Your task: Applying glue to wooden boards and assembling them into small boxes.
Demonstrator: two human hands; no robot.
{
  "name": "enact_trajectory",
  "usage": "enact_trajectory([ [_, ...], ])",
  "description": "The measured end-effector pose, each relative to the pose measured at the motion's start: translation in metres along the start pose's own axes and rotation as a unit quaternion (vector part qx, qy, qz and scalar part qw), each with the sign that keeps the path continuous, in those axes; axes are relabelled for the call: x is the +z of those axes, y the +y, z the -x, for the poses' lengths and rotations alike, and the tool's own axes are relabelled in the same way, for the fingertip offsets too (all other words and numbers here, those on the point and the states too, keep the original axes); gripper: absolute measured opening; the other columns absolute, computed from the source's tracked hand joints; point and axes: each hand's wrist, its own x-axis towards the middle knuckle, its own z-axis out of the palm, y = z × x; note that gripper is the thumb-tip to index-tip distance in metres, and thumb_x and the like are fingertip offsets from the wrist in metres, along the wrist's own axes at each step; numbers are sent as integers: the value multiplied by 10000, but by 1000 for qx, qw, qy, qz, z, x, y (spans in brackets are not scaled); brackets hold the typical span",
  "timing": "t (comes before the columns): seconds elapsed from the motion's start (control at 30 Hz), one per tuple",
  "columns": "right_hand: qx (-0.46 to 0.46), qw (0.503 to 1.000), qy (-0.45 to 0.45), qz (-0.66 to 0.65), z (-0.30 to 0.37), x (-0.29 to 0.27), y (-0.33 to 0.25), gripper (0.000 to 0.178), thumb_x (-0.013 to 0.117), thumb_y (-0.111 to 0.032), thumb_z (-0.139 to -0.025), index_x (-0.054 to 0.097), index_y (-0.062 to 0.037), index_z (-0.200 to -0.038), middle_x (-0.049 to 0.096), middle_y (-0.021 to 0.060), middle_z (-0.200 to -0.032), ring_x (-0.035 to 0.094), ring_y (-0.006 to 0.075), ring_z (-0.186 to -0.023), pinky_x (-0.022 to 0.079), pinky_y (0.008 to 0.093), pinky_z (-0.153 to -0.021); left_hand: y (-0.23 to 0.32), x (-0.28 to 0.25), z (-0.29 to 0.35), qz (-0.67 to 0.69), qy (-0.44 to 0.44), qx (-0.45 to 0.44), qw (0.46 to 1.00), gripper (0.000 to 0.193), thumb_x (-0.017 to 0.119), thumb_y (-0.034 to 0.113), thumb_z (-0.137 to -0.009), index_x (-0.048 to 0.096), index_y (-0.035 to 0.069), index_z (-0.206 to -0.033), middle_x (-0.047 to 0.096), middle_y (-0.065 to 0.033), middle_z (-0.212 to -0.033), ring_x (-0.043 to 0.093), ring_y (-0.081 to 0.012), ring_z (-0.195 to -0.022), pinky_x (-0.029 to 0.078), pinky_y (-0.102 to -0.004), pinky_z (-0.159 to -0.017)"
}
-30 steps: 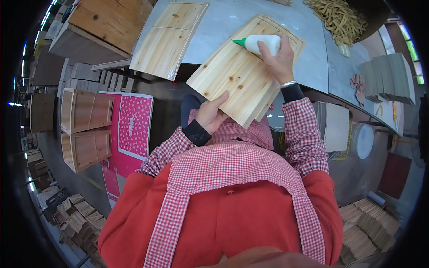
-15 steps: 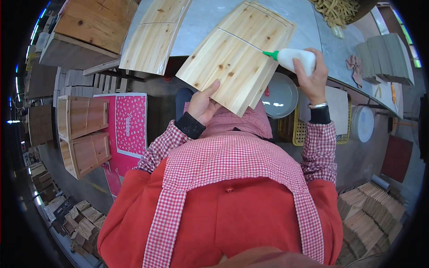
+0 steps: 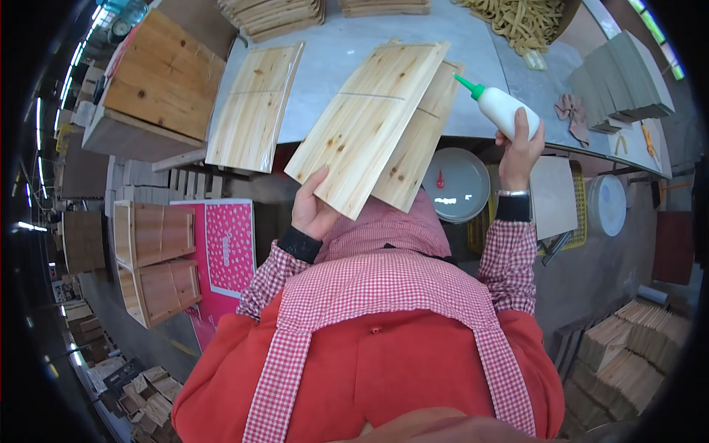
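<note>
My left hand (image 3: 312,209) grips the near left corner of a pale wooden board (image 3: 369,122), thumb on top. This board has knots and a groove across it. Under it, a second grooved board (image 3: 415,157) shows at the right, fanned out at an angle. In my right hand (image 3: 523,151) is a white squeeze bottle (image 3: 506,112) with a green nozzle, the fingers wrapped round its base. The nozzle points up and left, apart from the top board and close to the far right corner of the lower one.
Another grooved board (image 3: 255,107) lies left on the pale table (image 3: 473,52). Stacked boards (image 3: 273,16) stand at the back. Right are wood strips (image 3: 509,26), grey panels (image 3: 624,77) and a pink cloth (image 3: 572,117). A white round lid (image 3: 458,184) sits below the table edge.
The bottle's nozzle has left the top board's groove and moved right, tilting upward. The top board has swung away from the lower one, baring more of it. The whole view has shifted slightly.
</note>
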Motion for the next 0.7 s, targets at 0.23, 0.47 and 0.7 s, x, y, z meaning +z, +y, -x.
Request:
enact_trajectory([
  [0.23,-22,999,18,33,-57,27,15,414,680,-271,-836,479,27,-1040,585,105,-819,552,126,-514,435,229,-415,-2,-6,2,-12,7,-16,1000,535,527,155,-909,314,17,-1381,465,-175,-1340,478,-308,-1220,383,-457,-1036],
  [0.47,-47,985,52,156,-81,36,26,387,706,-291,-817,521,17,-960,591,84,-771,540,105,-481,407,215,-380,0,-6,1,-12,5,-16,1000,538,526,145,-911,305,19,-1384,457,-176,-1345,470,-308,-1227,380,-461,-1038],
  [0.7,-26,991,-13,133,-54,33,5,341,697,-265,-822,538,13,-939,589,80,-772,537,107,-507,420,223,-394,0,-3,2,7,5,-12,1000,539,518,136,-916,290,15,-1389,437,-182,-1359,451,-312,-1244,369,-462,-1048],
])
